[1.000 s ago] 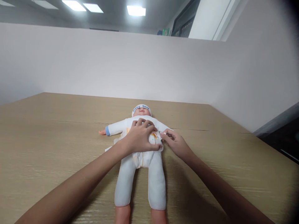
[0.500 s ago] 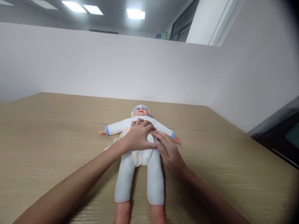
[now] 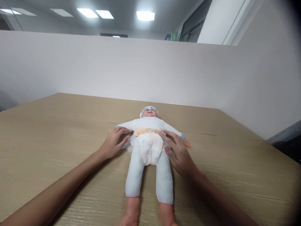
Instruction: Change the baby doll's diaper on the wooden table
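A baby doll (image 3: 150, 122) in a white outfit lies on its back on the table, its head away from me and its feet toward me. A white diaper (image 3: 150, 147) with an orange patterned waistband covers its hips and belly. Beside the diaper's left edge, by a loose side flap (image 3: 129, 145), my left hand (image 3: 115, 141) is open with its fingers apart. My right hand (image 3: 180, 153) is open too, its fingertips resting at the right end of the waistband and hiding the tab there.
The wooden table (image 3: 82, 116) has a thin seam across it behind the doll. A pale partition wall (image 3: 131, 69) rises along its far edge and right side. A dark object (image 3: 289, 147) stands at the far right.
My left hand has moved left off the diaper's front, uncovering the waistband. My right hand stays at the diaper's right side. The whole view has shifted slightly.
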`<state>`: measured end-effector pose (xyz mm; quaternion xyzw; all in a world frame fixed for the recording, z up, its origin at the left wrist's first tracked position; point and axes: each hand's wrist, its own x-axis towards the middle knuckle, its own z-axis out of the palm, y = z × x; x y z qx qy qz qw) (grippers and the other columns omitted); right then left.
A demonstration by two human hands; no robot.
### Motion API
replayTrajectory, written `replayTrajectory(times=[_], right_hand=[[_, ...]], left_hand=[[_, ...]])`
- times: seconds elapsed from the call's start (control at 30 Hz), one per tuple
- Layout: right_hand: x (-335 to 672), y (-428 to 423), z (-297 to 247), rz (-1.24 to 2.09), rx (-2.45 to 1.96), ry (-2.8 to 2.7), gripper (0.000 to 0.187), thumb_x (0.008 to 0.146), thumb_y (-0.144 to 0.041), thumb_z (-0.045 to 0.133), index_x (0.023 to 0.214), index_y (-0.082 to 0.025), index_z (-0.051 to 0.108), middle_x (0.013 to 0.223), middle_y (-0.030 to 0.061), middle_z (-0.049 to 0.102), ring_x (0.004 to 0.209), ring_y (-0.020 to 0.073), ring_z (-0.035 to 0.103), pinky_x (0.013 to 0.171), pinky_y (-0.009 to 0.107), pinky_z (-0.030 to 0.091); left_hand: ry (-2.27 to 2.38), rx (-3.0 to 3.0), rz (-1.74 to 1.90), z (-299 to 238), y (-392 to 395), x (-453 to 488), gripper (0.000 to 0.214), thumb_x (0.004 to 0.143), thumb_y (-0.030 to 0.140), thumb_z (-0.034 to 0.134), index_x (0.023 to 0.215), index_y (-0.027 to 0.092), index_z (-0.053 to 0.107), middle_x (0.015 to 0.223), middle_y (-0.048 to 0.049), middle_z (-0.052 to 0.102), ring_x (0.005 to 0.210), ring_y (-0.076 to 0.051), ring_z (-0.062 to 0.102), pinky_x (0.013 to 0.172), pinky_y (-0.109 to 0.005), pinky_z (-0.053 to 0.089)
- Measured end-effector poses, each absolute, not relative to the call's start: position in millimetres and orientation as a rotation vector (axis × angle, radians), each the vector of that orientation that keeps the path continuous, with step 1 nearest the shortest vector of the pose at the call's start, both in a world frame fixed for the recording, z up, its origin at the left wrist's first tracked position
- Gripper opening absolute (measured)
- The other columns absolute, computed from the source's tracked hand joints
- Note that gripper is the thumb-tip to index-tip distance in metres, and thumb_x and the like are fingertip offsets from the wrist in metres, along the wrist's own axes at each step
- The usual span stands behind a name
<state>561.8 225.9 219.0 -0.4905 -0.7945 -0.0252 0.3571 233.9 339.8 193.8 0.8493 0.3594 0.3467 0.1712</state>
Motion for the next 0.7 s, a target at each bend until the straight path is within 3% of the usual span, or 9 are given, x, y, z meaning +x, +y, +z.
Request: replayTrajectory(times=[0.2, 0.3, 0.43, 0.5, 0.6, 0.7], right_hand=[[523.3, 240.9, 260.6, -0.128, -1.244, -2.003, 0.027, 0.109, -0.031, 0.056, 0.13, -0.025, 0.072, 0.12, 0.0102, 0.069, 0.117, 0.0297, 0.066, 0.104, 0.047, 0.053], [493.6, 253.7, 283.4, 0.013, -1.236, -2.167, 0.022, 0.11, -0.032, 0.058, 0.124, -0.025, 0.073, 0.112, 0.0073, 0.069, 0.109, 0.0258, 0.068, 0.099, 0.042, 0.054], [464.0, 266.9, 299.1, 0.049, -1.462, -2.337, 0.021, 0.107, -0.037, 0.065, 0.117, -0.024, 0.078, 0.107, 0.0067, 0.069, 0.105, 0.0263, 0.067, 0.095, 0.042, 0.053], [456.9, 269.8, 300.6, 0.045, -1.57, -2.358, 0.019, 0.104, -0.037, 0.069, 0.113, -0.023, 0.08, 0.106, 0.0073, 0.068, 0.106, 0.0275, 0.067, 0.093, 0.042, 0.053], [454.2, 271.7, 297.8, 0.059, -1.624, -2.35, 0.019, 0.101, -0.036, 0.072, 0.112, -0.024, 0.081, 0.107, 0.0081, 0.069, 0.106, 0.0284, 0.067, 0.093, 0.043, 0.054], [456.6, 273.6, 292.5, 0.079, -1.6, -2.324, 0.023, 0.097, -0.036, 0.075, 0.116, -0.024, 0.079, 0.11, 0.0094, 0.072, 0.109, 0.0307, 0.069, 0.096, 0.046, 0.054]], left_hand=[[1.314, 2.514, 0.678, 189.7, 342.0, 224.9, 0.034, 0.102, 0.056, 0.057, 0.1, 0.022, 0.059, 0.106, -0.0117, 0.072, 0.107, -0.034, 0.064, 0.104, -0.054, 0.046], [1.379, 2.517, 0.556, 190.5, 339.9, 222.5, 0.035, 0.099, 0.057, 0.058, 0.091, 0.023, 0.057, 0.105, -0.0127, 0.073, 0.106, -0.036, 0.064, 0.092, -0.048, 0.048], [1.311, 2.42, 0.469, 198.0, 339.9, 217.1, 0.037, 0.095, 0.056, 0.061, 0.08, 0.023, 0.057, 0.095, -0.0093, 0.072, 0.089, -0.029, 0.063, 0.079, -0.04, 0.044], [1.24, 2.267, 0.436, 204.8, 341.8, 213.5, 0.04, 0.093, 0.058, 0.061, 0.075, 0.023, 0.056, 0.083, -0.005, 0.066, 0.077, -0.023, 0.058, 0.07, -0.036, 0.039], [1.095, 1.924, 0.459, 217.6, 345.7, 210.4, 0.051, 0.093, 0.064, 0.06, 0.067, 0.023, 0.046, 0.066, 0.0027, 0.046, 0.061, -0.015, 0.041, 0.06, -0.031, 0.028], [0.98, 1.721, 0.623, 231.3, 348.9, 217.3, 0.058, 0.09, 0.068, 0.063, 0.063, 0.023, 0.041, 0.063, 0.0049, 0.035, 0.06, -0.013, 0.031, 0.06, -0.03, 0.025]])
